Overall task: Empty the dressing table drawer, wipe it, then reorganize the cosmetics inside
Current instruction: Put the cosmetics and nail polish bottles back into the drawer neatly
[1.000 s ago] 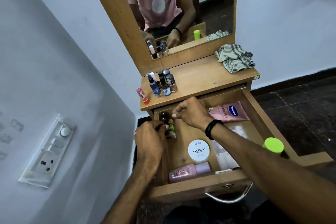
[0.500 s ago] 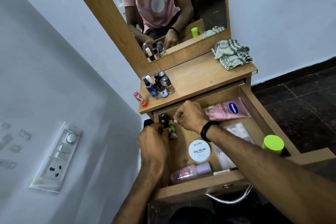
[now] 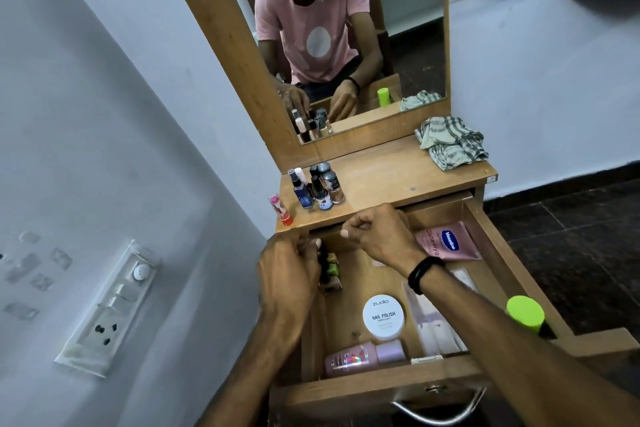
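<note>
Item: open wooden drawer (image 3: pixel 498 253), part emptied. Left hand (image 3: pixel 287 284) had its fingers closed on small nail-polish bottles (image 3: pixel 330 269) at the rear-left corner; right hand (image 3: pixel 377 236) curled, contents indiscernible. Advice: lift upright, park beside glass bottles (image 3: pixel 320 189) on the wooden desk (image 3: pixel 398 173).

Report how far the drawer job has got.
Done: a few small bottles and a pink tube stand on the tabletop. In hand: left hand on nail polish bottles in the drawer's back corner. Left: Vaseline tube, remover jar, pink bottle; wiping with the checked cloth.
</note>
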